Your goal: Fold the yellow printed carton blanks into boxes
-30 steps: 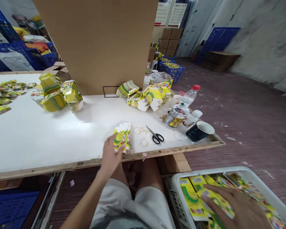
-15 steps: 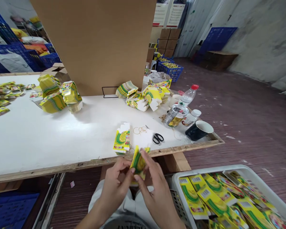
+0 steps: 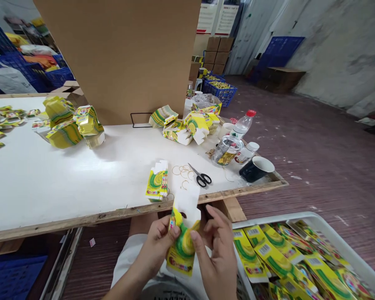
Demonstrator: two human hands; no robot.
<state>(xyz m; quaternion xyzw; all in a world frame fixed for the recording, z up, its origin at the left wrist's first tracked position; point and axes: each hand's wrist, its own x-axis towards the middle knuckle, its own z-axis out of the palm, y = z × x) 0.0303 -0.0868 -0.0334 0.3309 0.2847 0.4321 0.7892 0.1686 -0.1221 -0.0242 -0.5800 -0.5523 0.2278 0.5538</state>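
Observation:
Between my hands, over my lap and just off the table edge, is a small yellow-and-green carton [image 3: 181, 246] with its white top flaps standing up and a round hole below them. My left hand [image 3: 156, 243] is closed on its left side, thumb on the front. Along the right side, my right hand [image 3: 217, 250] grips with the thumb at the edge, its other fingers bent and partly hidden. A stack of similar flat cartons [image 3: 156, 183] lies on the white table just beyond. Scissors [image 3: 201, 178] and several rubber bands [image 3: 183, 171] lie to its right.
At my right stands a grey-white basket [image 3: 312, 216] filled with yellow cartons. A dark mug [image 3: 256, 168], a clear jar [image 3: 227, 151] and bottles crowd the table's right end. A tall cardboard sheet [image 3: 121, 62] stands behind bundles of cartons [image 3: 64, 123]. The wooden table edge [image 3: 103, 216] runs before me.
The carton has come lower and now faces me, its white flaps raised. My right fingers have moved off its top to the right side. The view has shifted slightly.

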